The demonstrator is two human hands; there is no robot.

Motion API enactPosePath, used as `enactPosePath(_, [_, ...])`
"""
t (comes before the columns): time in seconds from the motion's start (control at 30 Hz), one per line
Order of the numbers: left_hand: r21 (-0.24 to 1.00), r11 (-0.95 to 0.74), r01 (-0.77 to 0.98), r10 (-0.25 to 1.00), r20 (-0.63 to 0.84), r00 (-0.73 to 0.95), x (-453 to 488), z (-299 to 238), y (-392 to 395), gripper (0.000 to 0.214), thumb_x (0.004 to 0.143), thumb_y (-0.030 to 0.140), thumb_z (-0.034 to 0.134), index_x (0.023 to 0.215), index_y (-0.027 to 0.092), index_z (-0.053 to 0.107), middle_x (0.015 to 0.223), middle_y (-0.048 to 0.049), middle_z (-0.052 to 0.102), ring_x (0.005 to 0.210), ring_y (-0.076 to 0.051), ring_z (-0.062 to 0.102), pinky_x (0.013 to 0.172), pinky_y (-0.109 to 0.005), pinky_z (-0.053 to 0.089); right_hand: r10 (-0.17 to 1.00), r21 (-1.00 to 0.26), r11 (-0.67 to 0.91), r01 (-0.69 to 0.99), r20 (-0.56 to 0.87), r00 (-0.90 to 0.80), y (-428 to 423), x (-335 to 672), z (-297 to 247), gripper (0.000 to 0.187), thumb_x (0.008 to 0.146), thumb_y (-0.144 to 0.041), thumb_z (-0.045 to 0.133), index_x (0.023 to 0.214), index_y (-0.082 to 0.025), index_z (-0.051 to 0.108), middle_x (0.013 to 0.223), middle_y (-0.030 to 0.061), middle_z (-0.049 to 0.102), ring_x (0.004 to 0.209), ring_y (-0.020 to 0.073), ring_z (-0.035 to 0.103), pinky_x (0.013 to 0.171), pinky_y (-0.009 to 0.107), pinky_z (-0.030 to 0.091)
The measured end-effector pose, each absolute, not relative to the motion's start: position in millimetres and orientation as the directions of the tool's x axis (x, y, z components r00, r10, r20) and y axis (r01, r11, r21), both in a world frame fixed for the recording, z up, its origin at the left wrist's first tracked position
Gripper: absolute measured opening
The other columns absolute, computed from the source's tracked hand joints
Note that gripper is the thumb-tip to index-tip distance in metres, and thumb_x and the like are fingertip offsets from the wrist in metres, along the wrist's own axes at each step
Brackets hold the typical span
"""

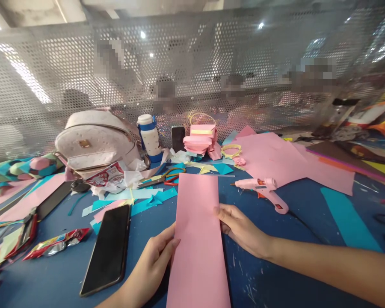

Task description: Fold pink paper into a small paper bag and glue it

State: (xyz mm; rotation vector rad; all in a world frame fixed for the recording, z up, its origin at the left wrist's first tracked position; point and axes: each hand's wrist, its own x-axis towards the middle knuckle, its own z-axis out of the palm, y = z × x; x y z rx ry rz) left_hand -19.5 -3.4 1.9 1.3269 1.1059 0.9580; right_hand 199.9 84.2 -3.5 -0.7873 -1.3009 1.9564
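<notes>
A long pink paper strip (197, 239) stretches away from me over the blue table. My left hand (154, 261) pinches its left edge, thumb on top. On the opposite edge, a little farther up, my right hand (242, 226) grips the strip with thumb and fingers. To the left of my left hand lies a black smartphone (105, 250). A pink glue gun (265, 190) rests on its side beyond my right hand, its cord running toward my forearm. Scissors (162, 177) lie past the strip's far left corner.
Behind stand a pale backpack (98, 137), a white-and-blue bottle (149, 137), an upright phone (178, 137) and a small pink paper bag (200, 139). Pink sheets (272, 158) and a blue strip (349, 218) lie right. A red snack wrapper (56, 244) is left. A perforated metal panel (192, 55) closes the back.
</notes>
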Motion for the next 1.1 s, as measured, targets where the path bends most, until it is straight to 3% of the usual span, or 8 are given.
enactPosePath(0.17, [0.998,0.037,0.054,0.964,-0.050,0.259,-22,-1,-3,0.050,0.100,0.042,0.044,0.148,0.028,0.042,0.140,-0.0013,0.058,0.124,-0.026,0.056,0.107,-0.033,0.042,0.796,-0.931,-0.299,-0.208,-0.123,-0.593,86,201,-3,0.048,0.082,-0.062,0.066,0.093,-0.016,0.071,0.087,0.0058,0.071,0.084,0.0193,0.066,0.078,0.031,0.051])
enactPosePath(0.47, [0.983,0.011,0.182,0.961,-0.060,0.270,-28,-1,1,0.047,0.101,0.040,0.041,0.147,0.032,0.042,0.145,0.0024,0.053,0.134,-0.026,0.049,0.109,-0.031,0.040,0.823,-0.891,-0.367,-0.268,-0.176,-0.540,91,201,-4,0.041,0.087,-0.052,0.067,0.110,-0.019,0.069,0.096,0.0065,0.073,0.089,0.0203,0.068,0.082,0.034,0.053])
enactPosePath(0.6, [0.978,0.000,0.207,0.960,-0.058,0.275,-28,-2,3,0.047,0.101,0.040,0.041,0.147,0.031,0.043,0.137,-0.0006,0.061,0.118,-0.026,0.061,0.102,-0.031,0.046,0.824,-0.889,-0.368,-0.273,-0.176,-0.539,93,199,-4,0.039,0.087,-0.053,0.066,0.102,-0.017,0.071,0.091,0.0061,0.073,0.080,0.0180,0.068,0.075,0.031,0.052])
enactPosePath(0.7, [0.970,-0.041,0.240,0.966,-0.023,0.256,-29,-3,4,0.047,0.099,0.040,0.045,0.144,0.026,0.049,0.113,-0.0039,0.073,0.095,-0.026,0.070,0.088,-0.031,0.054,0.827,-0.894,-0.351,-0.280,-0.156,-0.540,97,197,-3,0.040,0.086,-0.053,0.067,0.103,-0.017,0.071,0.089,0.0058,0.073,0.079,0.0174,0.067,0.070,0.028,0.051])
enactPosePath(0.83, [0.962,-0.069,0.265,0.968,0.000,0.251,-31,-2,3,0.047,0.097,0.040,0.047,0.141,0.024,0.053,0.093,-0.0039,0.076,0.077,-0.024,0.070,0.078,-0.030,0.057,0.831,-0.897,-0.345,-0.275,-0.156,-0.534,101,194,-1,0.044,0.082,-0.057,0.070,0.102,-0.017,0.072,0.087,0.0046,0.073,0.078,0.0173,0.067,0.069,0.027,0.051])
enactPosePath(0.93, [0.958,-0.064,0.281,0.960,-0.018,0.280,-31,0,4,0.048,0.099,0.040,0.043,0.144,0.024,0.049,0.097,-0.0038,0.076,0.076,-0.022,0.070,0.082,-0.031,0.056,0.838,-0.896,-0.347,-0.278,-0.163,-0.520,101,193,-1,0.046,0.079,-0.059,0.071,0.098,-0.017,0.073,0.084,0.0041,0.073,0.077,0.0176,0.067,0.071,0.028,0.052])
enactPosePath(1.1, [0.957,-0.031,0.288,0.977,-0.031,0.209,-28,-1,4,0.047,0.098,0.046,0.045,0.140,0.027,0.054,0.123,-0.0028,0.070,0.100,-0.024,0.069,0.088,-0.026,0.054,0.835,-0.884,-0.361,-0.297,-0.165,-0.525,102,194,0,0.043,0.083,-0.056,0.069,0.101,-0.017,0.072,0.087,0.0049,0.073,0.085,0.0201,0.069,0.080,0.032,0.053])
